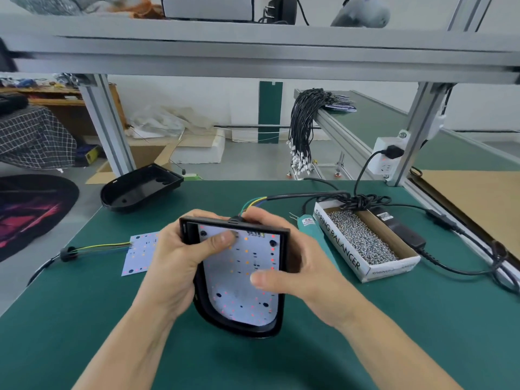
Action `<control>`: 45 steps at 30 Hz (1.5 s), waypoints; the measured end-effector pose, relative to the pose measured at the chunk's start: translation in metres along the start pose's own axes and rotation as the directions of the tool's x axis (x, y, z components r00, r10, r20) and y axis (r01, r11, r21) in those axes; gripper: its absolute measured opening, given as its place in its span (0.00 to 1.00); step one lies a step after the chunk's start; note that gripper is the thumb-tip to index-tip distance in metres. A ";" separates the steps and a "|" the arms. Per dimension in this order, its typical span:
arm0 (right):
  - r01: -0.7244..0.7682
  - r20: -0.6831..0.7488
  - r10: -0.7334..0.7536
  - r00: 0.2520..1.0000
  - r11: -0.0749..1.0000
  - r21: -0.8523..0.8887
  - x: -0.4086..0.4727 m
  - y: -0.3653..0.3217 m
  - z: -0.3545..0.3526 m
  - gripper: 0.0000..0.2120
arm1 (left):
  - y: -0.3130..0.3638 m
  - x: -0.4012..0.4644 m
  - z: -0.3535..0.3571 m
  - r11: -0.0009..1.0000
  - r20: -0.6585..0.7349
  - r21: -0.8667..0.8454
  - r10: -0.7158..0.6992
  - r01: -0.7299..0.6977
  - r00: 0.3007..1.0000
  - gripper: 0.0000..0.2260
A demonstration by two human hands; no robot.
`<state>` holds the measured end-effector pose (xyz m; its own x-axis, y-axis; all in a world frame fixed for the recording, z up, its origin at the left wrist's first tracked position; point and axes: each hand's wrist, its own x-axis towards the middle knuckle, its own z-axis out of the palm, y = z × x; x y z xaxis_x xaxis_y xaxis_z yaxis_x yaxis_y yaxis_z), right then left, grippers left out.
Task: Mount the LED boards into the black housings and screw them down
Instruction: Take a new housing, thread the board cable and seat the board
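Note:
A black housing (pixel 239 325) stands tilted on the green mat with a white LED board (pixel 242 277) lying inside it. My left hand (pixel 180 263) grips the housing's left wall, its thumb pressing on the board near the top. My right hand (pixel 292 274) grips the right wall, its thumb on the board's middle and its fingers behind the top edge by the coloured wires (pixel 253 204). A second LED board (pixel 139 253) with its wires lies flat to the left. An empty black housing (pixel 140 188) sits at the mat's far left edge.
A cardboard box of screws (pixel 363 243) stands to the right, marked SPRING BALANCER. A teal electric screwdriver (pixel 309 226) lies between it and the housing. Black cables (pixel 365 199) and a power adapter (pixel 399 229) trail along the right. Aluminium frame posts (pixel 107 128) rise behind the mat.

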<state>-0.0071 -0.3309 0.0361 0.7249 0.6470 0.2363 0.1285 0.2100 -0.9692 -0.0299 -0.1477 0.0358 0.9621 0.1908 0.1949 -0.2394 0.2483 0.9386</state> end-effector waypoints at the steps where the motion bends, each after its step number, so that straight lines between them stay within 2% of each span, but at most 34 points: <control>1: -0.011 -0.068 0.008 0.998 0.999 -0.045 0.003 0.001 0.002 0.30 | -0.001 -0.001 0.002 0.999 -0.014 -0.021 -0.029 0.029 0.999 0.11; 3: -0.027 -0.224 -0.002 0.975 0.992 -0.126 0.009 0.002 0.003 0.23 | -0.005 0.000 0.005 0.998 -0.070 -0.017 -0.062 0.061 0.996 0.16; 5: -0.042 -0.302 -0.001 0.953 0.990 -0.135 0.012 0.003 0.001 0.20 | -0.009 0.002 0.010 0.997 -0.109 -0.006 -0.071 0.071 0.991 0.20; 7: -0.050 -0.263 0.022 0.964 0.994 -0.099 0.011 -0.001 -0.004 0.18 | -0.011 0.003 0.013 0.996 -0.099 -0.040 -0.079 0.076 0.992 0.17; 10: -0.078 -0.063 0.083 0.995 0.994 0.079 0.010 -0.012 -0.015 0.17 | -0.010 0.008 0.008 0.986 -0.097 -0.103 -0.139 0.129 0.986 0.09; 11: -0.099 -0.060 0.109 0.992 0.984 0.147 0.011 -0.014 -0.017 0.17 | -0.010 0.010 0.006 0.983 -0.099 -0.108 -0.163 0.152 0.982 0.09; 13: -0.215 -0.163 0.253 0.954 0.951 0.220 0.018 -0.013 -0.018 0.15 | -0.010 0.013 0.004 0.978 -0.085 -0.087 -0.197 0.190 0.977 0.12; 15: -0.376 -0.256 0.407 0.877 0.912 0.161 0.026 -0.007 -0.015 0.15 | -0.010 0.012 0.009 0.978 -0.056 -0.044 -0.208 0.206 0.976 0.16; 18: -0.482 -0.216 0.513 0.831 0.857 0.184 0.037 -0.006 -0.011 0.14 | -0.011 0.011 0.012 0.978 -0.037 -0.012 -0.210 0.210 0.977 0.18; 23: -0.467 -0.167 0.499 0.850 0.862 0.198 0.042 -0.014 -0.016 0.20 | -0.011 0.015 0.010 0.985 -0.001 0.018 -0.170 0.170 0.985 0.16; 25: -0.453 -0.167 0.482 0.860 0.872 0.185 0.042 -0.013 -0.019 0.17 | -0.012 0.015 0.012 0.991 0.022 0.025 -0.133 0.133 0.991 0.14; 28: -0.456 -0.113 0.477 0.872 0.874 0.170 0.040 -0.017 -0.022 0.08 | -0.015 0.014 0.010 0.997 0.004 0.033 -0.070 0.069 0.998 0.12; 33: -0.428 -0.056 0.446 0.893 0.882 0.198 0.036 -0.014 -0.021 0.07 | -0.013 0.009 0.012 0.999 -0.010 0.015 0.035 -0.035 0.999 0.10; 36: -0.391 -0.025 0.410 0.912 0.885 0.254 0.034 -0.015 -0.022 0.05 | -0.006 0.006 0.014 0.993 0.077 0.062 0.098 -0.103 0.992 0.12; 38: -0.403 0.062 0.403 0.913 0.866 0.296 0.033 -0.017 -0.022 0.08 | -0.005 0.005 0.012 0.982 0.148 0.112 0.133 -0.151 0.980 0.15; 40: -0.433 0.127 0.414 0.901 0.858 0.276 0.034 -0.017 -0.019 0.10 | -0.004 0.004 0.008 0.978 0.164 0.125 0.147 -0.169 0.975 0.11; 42: -0.459 0.129 0.441 0.888 0.858 0.231 0.037 -0.015 -0.013 0.11 | -0.004 0.005 0.003 0.986 0.148 0.100 0.119 -0.134 0.982 0.10; 45: -0.448 0.116 0.434 0.894 0.877 0.172 0.041 -0.017 -0.008 0.16 | -0.001 0.005 -0.005 0.994 0.202 0.045 0.085 -0.096 0.976 0.12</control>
<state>0.0253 -0.3137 0.0618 0.6253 0.7540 -0.2014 -0.3285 0.0201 -0.9443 -0.0254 -0.1424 0.0347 0.9448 0.0150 0.3273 -0.3243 0.1859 0.9275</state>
